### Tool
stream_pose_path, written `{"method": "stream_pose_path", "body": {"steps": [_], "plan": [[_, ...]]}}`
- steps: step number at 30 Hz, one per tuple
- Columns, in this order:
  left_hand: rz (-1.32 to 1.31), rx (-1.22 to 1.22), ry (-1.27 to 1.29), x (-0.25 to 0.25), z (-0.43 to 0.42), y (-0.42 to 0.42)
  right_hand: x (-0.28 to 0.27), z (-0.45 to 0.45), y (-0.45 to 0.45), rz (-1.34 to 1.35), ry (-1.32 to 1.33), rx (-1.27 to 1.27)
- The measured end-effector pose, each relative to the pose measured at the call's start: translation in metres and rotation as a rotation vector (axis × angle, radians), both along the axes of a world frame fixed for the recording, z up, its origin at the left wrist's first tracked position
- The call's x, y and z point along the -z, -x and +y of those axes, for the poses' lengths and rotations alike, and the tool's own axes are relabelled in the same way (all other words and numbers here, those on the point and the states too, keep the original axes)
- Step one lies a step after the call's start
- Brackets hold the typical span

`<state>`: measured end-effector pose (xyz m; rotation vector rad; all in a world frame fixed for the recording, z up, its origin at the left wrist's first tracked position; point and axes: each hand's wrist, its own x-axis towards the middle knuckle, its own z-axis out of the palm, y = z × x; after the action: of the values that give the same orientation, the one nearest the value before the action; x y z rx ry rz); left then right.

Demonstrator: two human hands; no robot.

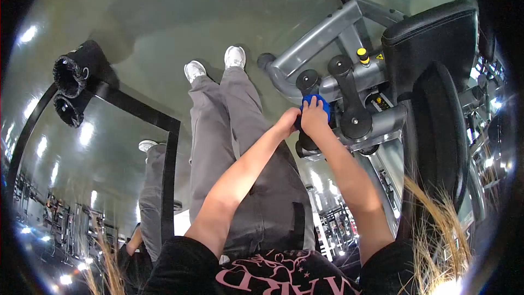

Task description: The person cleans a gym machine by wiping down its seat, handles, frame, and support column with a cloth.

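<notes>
My right hand (314, 117) presses a blue cloth (317, 102) against a dark part of the grey exercise machine (314, 49), its fingers bent over the cloth. Close beside it, my left hand (289, 121) curls at the same spot. Its fingertips are hidden, so I cannot make out whether it grips the cloth or the machine. Around the hands are black round-ended link arms (349, 95). A yellow-topped knob (362, 54) sticks up beyond them.
A black padded seat (431, 38) and a curved black pad (439, 131) stand at the right. To the left, a black-framed mirror (136, 108) reflects a leg and gym equipment. A black item with a fuzzy lining (90, 68) rests at its corner.
</notes>
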<state>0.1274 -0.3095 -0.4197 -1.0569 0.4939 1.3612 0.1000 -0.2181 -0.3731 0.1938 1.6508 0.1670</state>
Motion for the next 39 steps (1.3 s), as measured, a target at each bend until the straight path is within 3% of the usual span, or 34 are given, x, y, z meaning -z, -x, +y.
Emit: {"method": "stream_pose_path", "body": {"steps": [4, 8, 14, 17, 20, 23, 26, 28, 31, 33, 36, 39], "plan": [[0.166, 0.116, -0.028, -0.028, -0.010, 0.015, -0.019, -0.013, -0.005, 0.025, -0.079, -0.118], [0.341, 0.307, -0.094, -0.014, -0.017, -0.008, -0.041, -0.027, 0.003, -0.001, -0.126, -0.188], [0.543, 0.383, -0.103, -0.029, -0.030, -0.003, -0.058, -0.041, 0.019, 0.038, -0.198, -0.186], [0.706, 0.642, -0.096, -0.072, -0.038, 0.037, -0.096, -0.018, 0.052, 0.039, 0.143, -0.037], [0.739, 0.560, -0.132, -0.094, -0.027, 0.050, -0.128, 0.010, 0.048, 0.443, 0.155, 0.084], [1.082, 0.378, -0.009, -0.142, -0.011, 0.080, -0.182, 0.017, 0.068, 0.680, 0.086, 0.260], [1.407, 0.097, 0.112, -0.146, 0.021, 0.067, -0.201, 0.020, 0.062, 0.976, 0.011, 0.259], [1.446, 0.083, 0.068, -0.147, 0.036, 0.058, -0.196, 0.020, 0.042, 1.104, -0.072, 0.185], [1.428, 0.200, 0.040, -0.146, 0.048, 0.032, -0.173, 0.029, -0.009, 1.113, -0.176, 0.324], [1.340, 0.335, 0.038, -0.140, 0.051, 0.010, -0.164, 0.031, -0.026, 1.117, -0.096, 0.444], [1.289, 0.269, -0.031, -0.137, 0.048, 0.002, -0.166, 0.028, -0.014, 1.096, -0.009, 0.801], [1.290, 0.204, -0.041, -0.134, 0.051, -0.005, -0.159, 0.027, -0.004, 1.146, -0.028, 0.785]]}}
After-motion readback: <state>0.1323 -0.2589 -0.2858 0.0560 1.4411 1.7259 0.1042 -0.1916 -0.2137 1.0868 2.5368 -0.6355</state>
